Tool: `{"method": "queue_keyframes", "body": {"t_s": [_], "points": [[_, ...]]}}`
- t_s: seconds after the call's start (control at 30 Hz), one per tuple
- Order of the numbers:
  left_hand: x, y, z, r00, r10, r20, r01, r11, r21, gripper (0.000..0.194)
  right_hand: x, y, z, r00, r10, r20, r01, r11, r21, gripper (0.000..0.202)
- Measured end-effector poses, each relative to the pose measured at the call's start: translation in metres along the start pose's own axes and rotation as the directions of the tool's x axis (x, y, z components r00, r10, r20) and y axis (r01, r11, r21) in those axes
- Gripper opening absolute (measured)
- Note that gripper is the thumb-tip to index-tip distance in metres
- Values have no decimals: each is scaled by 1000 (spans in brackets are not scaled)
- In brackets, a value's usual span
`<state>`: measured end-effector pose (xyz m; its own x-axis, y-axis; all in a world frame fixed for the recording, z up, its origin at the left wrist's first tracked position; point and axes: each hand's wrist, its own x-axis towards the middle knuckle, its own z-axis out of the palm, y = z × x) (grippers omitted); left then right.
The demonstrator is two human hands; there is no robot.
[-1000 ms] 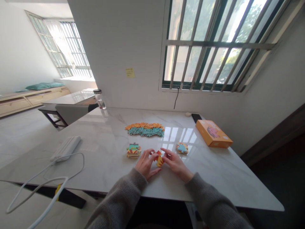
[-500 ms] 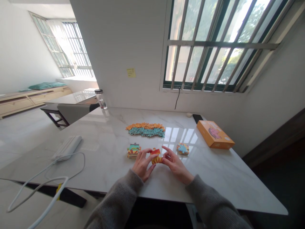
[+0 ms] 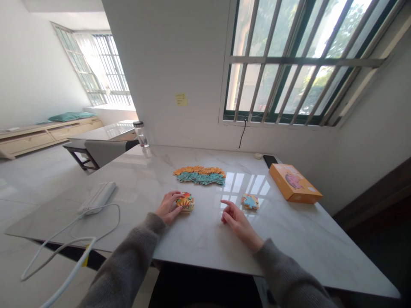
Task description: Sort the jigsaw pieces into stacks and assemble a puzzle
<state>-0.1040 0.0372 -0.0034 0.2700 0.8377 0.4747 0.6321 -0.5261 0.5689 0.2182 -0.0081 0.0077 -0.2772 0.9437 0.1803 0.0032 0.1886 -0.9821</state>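
My left hand (image 3: 168, 207) is at the left stack of puzzle pieces (image 3: 186, 209). Its thumb and fingers grip the edges of a red and yellow puzzle piece (image 3: 184, 201) that lies on top of that stack. Over the middle of the table hovers my right hand (image 3: 235, 218), index finger stretched out and the others loosely bent, with nothing in it. A smaller stack of puzzle pieces (image 3: 250, 201), light blue and orange on top, sits just to the right of that hand.
Beyond the hands lies a long heap of orange and teal puzzle pieces (image 3: 201, 176). An orange box (image 3: 294, 183) and a black phone (image 3: 270, 161) are at the right. A white power strip (image 3: 97, 198) with cables lies at the left; a clear bottle (image 3: 141, 136) stands behind.
My left hand has moved left from the middle with the red and yellow puzzle piece, onto the left stack. My right hand has come away from that piece and stays near the middle.
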Motion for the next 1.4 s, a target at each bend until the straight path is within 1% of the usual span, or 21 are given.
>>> {"method": "queue_keyframes", "body": {"t_s": [0.03, 0.1, 0.17, 0.2, 0.3, 0.37, 0.47, 0.67, 0.8, 0.9, 1.0, 1.07, 1.13, 1.2, 1.27, 1.33, 1.4], "points": [[2, -3, 1, 999, -32, -8, 31, 999, -22, 45, 0, 0, 0, 1000, 0, -3, -1, 1000, -1, 42], [8, -8, 2, 991, -136, -16, 135, 990, -50, 58, 0, -1, 0, 1000, 0, -8, 0, 1000, -7, 42], [17, -12, 2, 969, -242, 37, 243, 970, -19, 63, 0, -1, 0, 1000, -2, -11, 2, 1000, -15, 42], [22, -14, 3, 957, -278, 79, 277, 961, 23, 64, 0, -1, 0, 1000, -4, -12, 3, 1000, -19, 42], [31, -17, 5, 928, -317, 195, 296, 946, 131, 66, 0, -1, 0, 1000, -10, -18, 9, 1000, -25, 42], [33, -15, 7, 919, -319, 233, 295, 946, 132, 65, 0, 0, 0, 1000, -11, -20, 10, 999, -32, 42], [30, -9, 8, 917, -301, 261, 288, 954, 86, 64, -1, 0, 1, 1000, -18, -13, 18, 998, -59, 40], [15, 8, 8, 951, -234, 204, 237, 971, 8, 58, 0, 4, 2, 999, -47, 11, 49, 988, -148, 40], [8, 10, 11, 965, -179, 191, 188, 982, -28, 57, 4, 4, 7, 998, -53, 28, 58, 967, -248, 40], [8, 8, 10, 973, -127, 192, 145, 986, -82, 57, 10, 2, 15, 997, -58, 54, 73, 940, -335, 41], [11, 10, 7, 975, -56, 216, 87, 987, -137, 56, 17, -1, 25, 995, -63, 77, 87, 924, -373, 42], [10, 13, 3, 975, -9, 222, 39, 990, -134, 56, 23, -2, 33, 992, -72, 105, 108, 916, -387, 44], [7, 18, 0, 977, 32, 210, -8, 993, -114, 55, 29, -3, 43, 985, -85, 147, 137, 909, -395, 52], [0, 24, 0, 984, 62, 168, -45, 994, -104, 53, 36, -3, 53, 977, -88, 196, 161, 902, -400, 63], [-7, 28, 4, 992, 73, 99, -63, 994, -95, 49, 43, -1, 63, 964, -63, 257, 161, 910, -382, 71], [-13, 31, 11, 997, 71, 13, -70, 994, -79, 44, 49, 1, 70, 950, -52, 309, 162, 926, -341, 68], [-15, 32, 19, 996, 79, -41, -82, 993, -84, 39, 54, 2, 72, 939, -103, 327, 211, 925, -316, 59]]}}
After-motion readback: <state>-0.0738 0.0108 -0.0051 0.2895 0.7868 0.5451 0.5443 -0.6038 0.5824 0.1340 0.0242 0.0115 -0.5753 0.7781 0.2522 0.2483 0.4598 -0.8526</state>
